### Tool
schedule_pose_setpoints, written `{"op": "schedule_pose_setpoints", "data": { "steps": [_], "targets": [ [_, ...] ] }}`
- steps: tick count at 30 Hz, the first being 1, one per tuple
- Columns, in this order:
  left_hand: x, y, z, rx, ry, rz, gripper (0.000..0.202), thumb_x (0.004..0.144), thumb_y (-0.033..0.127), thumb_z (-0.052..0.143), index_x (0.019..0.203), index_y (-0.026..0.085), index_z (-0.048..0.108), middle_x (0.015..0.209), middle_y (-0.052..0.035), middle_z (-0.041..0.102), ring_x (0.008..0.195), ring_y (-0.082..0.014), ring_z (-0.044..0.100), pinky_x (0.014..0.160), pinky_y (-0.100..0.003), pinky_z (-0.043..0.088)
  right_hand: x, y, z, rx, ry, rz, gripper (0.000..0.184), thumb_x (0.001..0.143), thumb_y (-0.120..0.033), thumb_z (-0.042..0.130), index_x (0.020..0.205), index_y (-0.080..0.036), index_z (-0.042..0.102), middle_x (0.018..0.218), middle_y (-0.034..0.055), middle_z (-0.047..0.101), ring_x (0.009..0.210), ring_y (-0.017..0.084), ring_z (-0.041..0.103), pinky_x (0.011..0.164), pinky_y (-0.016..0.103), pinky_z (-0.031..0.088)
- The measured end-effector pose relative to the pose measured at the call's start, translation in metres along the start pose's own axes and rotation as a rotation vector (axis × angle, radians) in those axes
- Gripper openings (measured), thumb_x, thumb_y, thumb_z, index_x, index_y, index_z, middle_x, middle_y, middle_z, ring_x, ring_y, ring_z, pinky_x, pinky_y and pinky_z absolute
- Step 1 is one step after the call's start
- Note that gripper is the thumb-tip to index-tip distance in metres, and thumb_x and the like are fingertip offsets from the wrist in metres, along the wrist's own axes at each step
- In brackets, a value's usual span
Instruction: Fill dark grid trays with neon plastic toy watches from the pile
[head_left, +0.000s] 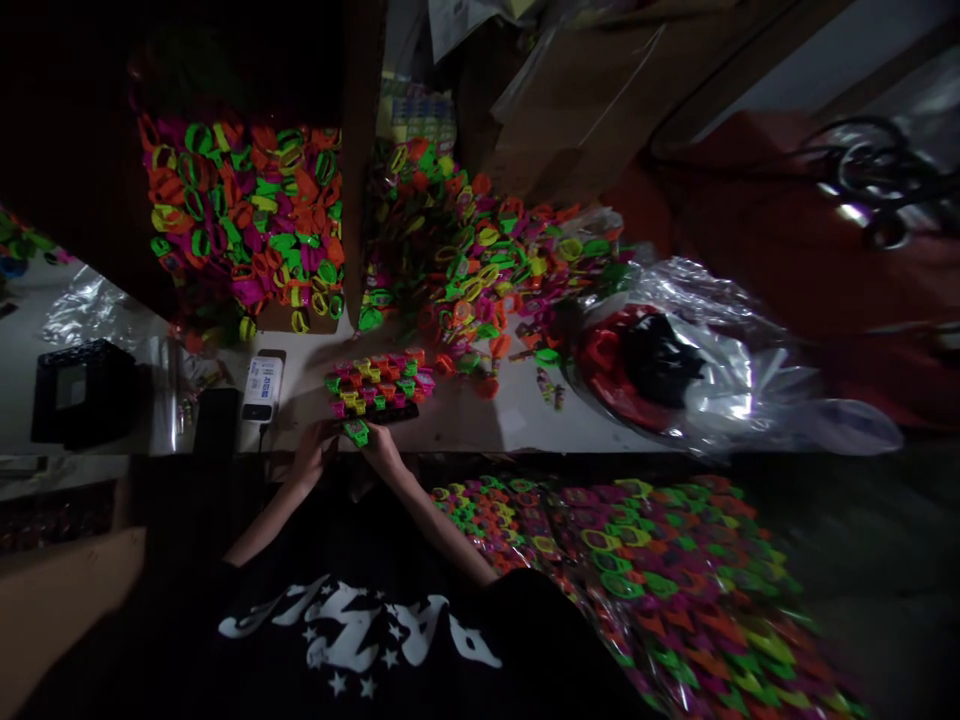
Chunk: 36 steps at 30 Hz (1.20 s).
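Note:
My left hand (313, 452) and my right hand (382, 450) meet at the near edge of the white table (480, 415). Both are closed on a small green plastic piece (356, 432) held between them. Just beyond the hands lies a flat block of neatly rowed neon pieces (379, 385) in pink, green, yellow and orange. My forearms reach up from my black printed shirt at the bottom of the view. The scene is dim, and the fingers show only in part.
A cardboard box of loose neon pieces (240, 220) stands at the back left and a loose heap (480, 260) at back centre. A clear bag with red and black parts (660, 360) lies right. A bagged sheet of pieces (660, 580) is at lower right. A white device (262, 390) and a black box (82, 390) sit left.

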<state>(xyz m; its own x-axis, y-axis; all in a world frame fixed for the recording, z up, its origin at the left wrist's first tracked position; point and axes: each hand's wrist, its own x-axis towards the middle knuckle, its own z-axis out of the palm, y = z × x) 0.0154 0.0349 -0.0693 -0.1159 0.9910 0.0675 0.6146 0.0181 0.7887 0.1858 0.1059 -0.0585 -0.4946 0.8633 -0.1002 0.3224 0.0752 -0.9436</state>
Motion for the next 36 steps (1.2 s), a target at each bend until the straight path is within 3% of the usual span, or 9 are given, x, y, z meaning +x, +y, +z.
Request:
{"op": "schedule_pose_setpoints", "data": {
  "steps": [5,10,13,18,21,26,29,32,36],
  "targets": [
    [0.011,-0.007,0.007,0.058,-0.027,0.042,0.028,0.082,0.015,0.054,0.109,0.017,0.063,0.109,-0.0104,0.064,0.107,-0.0249,0.057,0.096,-0.044,0.047,0.016,-0.009,0.011,-0.107,-0.020,0.045,0.012,0.074,-0.023,0.064,0.080,-0.014,0.070,0.070,0.0063,0.069,0.065,0.018,0.058,0.061,0.024,0.043],
    [0.020,-0.009,0.010,0.104,-0.010,0.064,0.032,0.085,0.012,0.049,0.112,0.020,0.063,0.110,-0.0086,0.065,0.106,-0.0229,0.058,0.097,-0.042,0.046,0.011,-0.004,0.004,-0.003,-0.066,-0.062,0.021,0.077,-0.030,0.062,0.092,-0.017,0.069,0.082,0.0056,0.071,0.073,0.018,0.062,0.069,0.026,0.049],
    [0.026,-0.009,0.012,0.123,0.001,0.081,0.027,0.084,0.015,0.054,0.108,0.021,0.066,0.106,-0.0077,0.067,0.103,-0.0233,0.060,0.096,-0.041,0.047,-0.002,0.013,-0.020,0.050,0.037,-0.082,0.027,0.079,-0.035,0.058,0.097,-0.018,0.067,0.092,0.0070,0.069,0.076,0.016,0.064,0.070,0.026,0.052],
    [0.032,-0.013,0.021,0.138,0.018,0.110,0.015,0.084,0.017,0.057,0.087,0.021,0.071,0.091,-0.0062,0.072,0.095,-0.0235,0.064,0.092,-0.040,0.049,-0.010,0.046,-0.075,0.014,0.283,0.143,0.026,0.080,-0.036,0.050,0.091,-0.018,0.064,0.073,0.0026,0.067,0.061,0.014,0.060,0.058,0.023,0.049],
    [0.030,-0.023,0.022,0.145,0.067,0.103,0.014,0.081,0.016,0.058,0.078,0.020,0.070,0.086,-0.0062,0.073,0.088,-0.0235,0.066,0.086,-0.039,0.051,0.004,0.052,-0.095,0.048,0.375,0.183,0.033,0.081,-0.034,0.044,0.101,-0.015,0.063,0.074,0.0016,0.065,0.053,0.011,0.056,0.052,0.021,0.045],
    [0.011,-0.042,0.007,0.150,0.207,0.052,0.012,0.078,0.015,0.058,0.074,0.020,0.068,0.078,-0.0059,0.072,0.079,-0.0227,0.067,0.077,-0.036,0.054,0.047,0.034,-0.099,-0.025,0.339,0.105,0.047,0.085,-0.031,0.040,0.125,-0.013,0.058,0.070,0.0003,0.065,0.051,0.010,0.054,0.049,0.019,0.042],
    [-0.008,-0.047,-0.002,0.143,0.277,0.026,0.009,0.077,0.016,0.060,0.077,0.019,0.068,0.075,-0.0052,0.072,0.073,-0.0220,0.067,0.072,-0.034,0.055,0.070,0.017,-0.095,-0.258,0.265,0.124,0.045,0.088,-0.028,0.045,0.129,-0.016,0.059,0.094,0.0067,0.073,0.073,0.015,0.065,0.065,0.023,0.049],
    [-0.025,-0.046,-0.008,0.133,0.338,0.003,0.018,0.078,0.019,0.061,0.096,0.018,0.068,0.090,-0.0069,0.073,0.082,-0.0222,0.068,0.076,-0.034,0.055,0.080,0.003,-0.091,-0.470,0.177,0.202,0.045,0.090,-0.025,0.049,0.134,-0.021,0.055,0.120,0.0093,0.068,0.095,0.020,0.067,0.077,0.025,0.049],
    [-0.031,-0.039,-0.013,0.087,0.399,-0.019,0.026,0.080,0.022,0.062,0.106,0.018,0.066,0.101,-0.0078,0.072,0.093,-0.0228,0.067,0.082,-0.034,0.054,0.083,-0.007,-0.087,-0.591,0.184,0.252,0.043,0.096,-0.030,0.042,0.137,-0.019,0.049,0.113,0.0113,0.071,0.095,0.022,0.068,0.077,0.028,0.049]
  ]
}}
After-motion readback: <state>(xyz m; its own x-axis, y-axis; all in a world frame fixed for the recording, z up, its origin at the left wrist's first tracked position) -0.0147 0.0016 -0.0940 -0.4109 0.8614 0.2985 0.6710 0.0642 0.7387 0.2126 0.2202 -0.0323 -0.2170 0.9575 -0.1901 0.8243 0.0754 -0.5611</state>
